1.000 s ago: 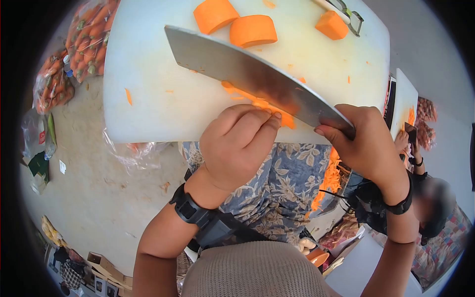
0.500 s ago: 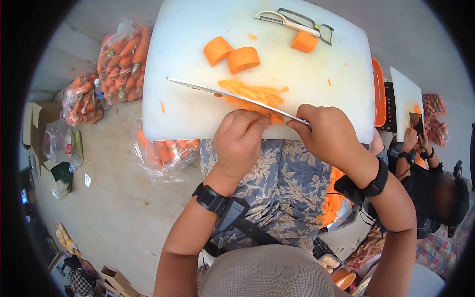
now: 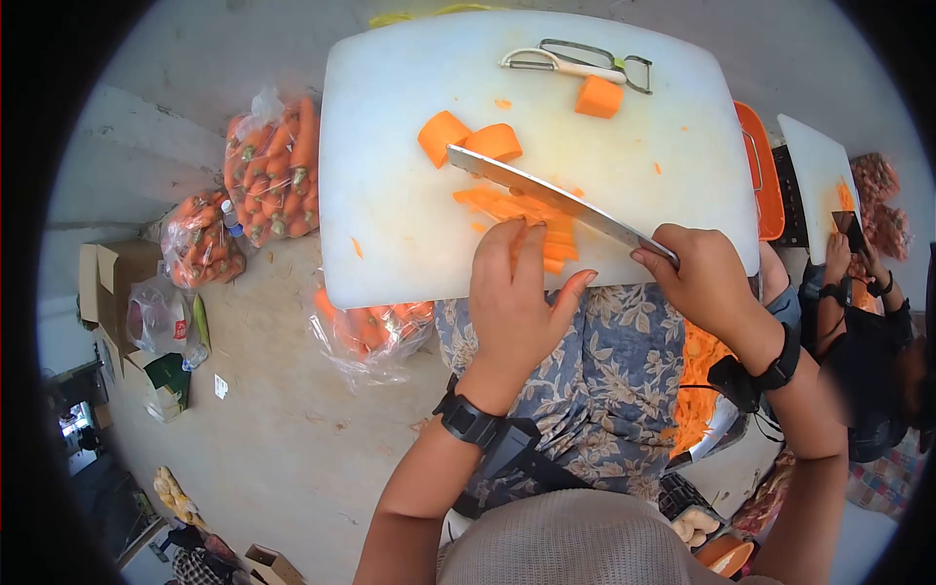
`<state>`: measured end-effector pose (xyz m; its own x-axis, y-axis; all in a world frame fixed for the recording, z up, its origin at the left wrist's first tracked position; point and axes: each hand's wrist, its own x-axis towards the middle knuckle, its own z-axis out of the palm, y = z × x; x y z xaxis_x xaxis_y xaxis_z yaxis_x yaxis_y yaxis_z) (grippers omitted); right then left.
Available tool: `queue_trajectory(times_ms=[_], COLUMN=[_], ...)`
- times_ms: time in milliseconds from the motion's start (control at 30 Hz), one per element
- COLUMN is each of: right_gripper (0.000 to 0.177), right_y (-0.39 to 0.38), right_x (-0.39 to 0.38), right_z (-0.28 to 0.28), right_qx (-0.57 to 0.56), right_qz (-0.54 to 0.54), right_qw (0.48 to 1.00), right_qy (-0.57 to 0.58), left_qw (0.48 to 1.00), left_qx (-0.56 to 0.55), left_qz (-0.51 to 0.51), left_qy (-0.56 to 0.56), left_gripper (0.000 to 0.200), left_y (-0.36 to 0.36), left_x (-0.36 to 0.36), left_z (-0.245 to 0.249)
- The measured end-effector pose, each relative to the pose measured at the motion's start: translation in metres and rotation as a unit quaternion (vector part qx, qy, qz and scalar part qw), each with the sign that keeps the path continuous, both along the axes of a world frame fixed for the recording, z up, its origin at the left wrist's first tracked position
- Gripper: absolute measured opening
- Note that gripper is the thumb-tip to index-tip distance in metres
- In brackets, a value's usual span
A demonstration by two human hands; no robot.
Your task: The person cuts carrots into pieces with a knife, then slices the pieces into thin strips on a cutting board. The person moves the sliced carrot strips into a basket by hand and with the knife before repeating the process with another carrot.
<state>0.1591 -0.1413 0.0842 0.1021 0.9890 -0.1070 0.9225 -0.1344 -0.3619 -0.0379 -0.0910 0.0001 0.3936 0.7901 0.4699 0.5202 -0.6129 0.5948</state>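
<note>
My right hand (image 3: 710,278) is closed round the handle of a kitchen knife (image 3: 561,198), whose broad blade slants up and left over the white cutting board (image 3: 375,234). Close below the blade, thin carrot strips (image 3: 546,222) lie in a loose pile. The fingertips of my left hand (image 3: 517,307) rest on the near side of that pile, thumb spread away. Past the blade's tip are two carrot chunks (image 3: 444,137). A third chunk (image 3: 598,97) sits farther back, beside a white-handled peeler (image 3: 534,60) and another metal-framed tool.
Bags of whole carrots (image 3: 276,175) stand on the floor at the left, one more bag (image 3: 370,327) near the board's corner. An orange tray (image 3: 765,175) is at the right. Beyond it, another person's hands (image 3: 838,255) work at a second board (image 3: 819,161). Shredded carrot (image 3: 697,390) lies below.
The knife has lifted off the strips and shifted back and right. My left hand has opened from curled fingers, thumb now apart. The whole view has shifted slightly.
</note>
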Motion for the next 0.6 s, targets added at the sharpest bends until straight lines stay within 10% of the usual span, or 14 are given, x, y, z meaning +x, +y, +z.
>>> queue_trajectory(times_ms=[600], right_gripper=[0.025], right_y=[0.000], right_x=[0.008], right_z=[-0.006], right_qx=[-0.006], right_qz=[-0.035], right_qw=[0.998], right_qy=[0.043], left_qw=[0.998], left_qx=[0.050], left_qz=[-0.049], left_qy=[0.008], left_gripper=[0.029], left_y=[0.002], left_x=[-0.022], left_z=[0.002])
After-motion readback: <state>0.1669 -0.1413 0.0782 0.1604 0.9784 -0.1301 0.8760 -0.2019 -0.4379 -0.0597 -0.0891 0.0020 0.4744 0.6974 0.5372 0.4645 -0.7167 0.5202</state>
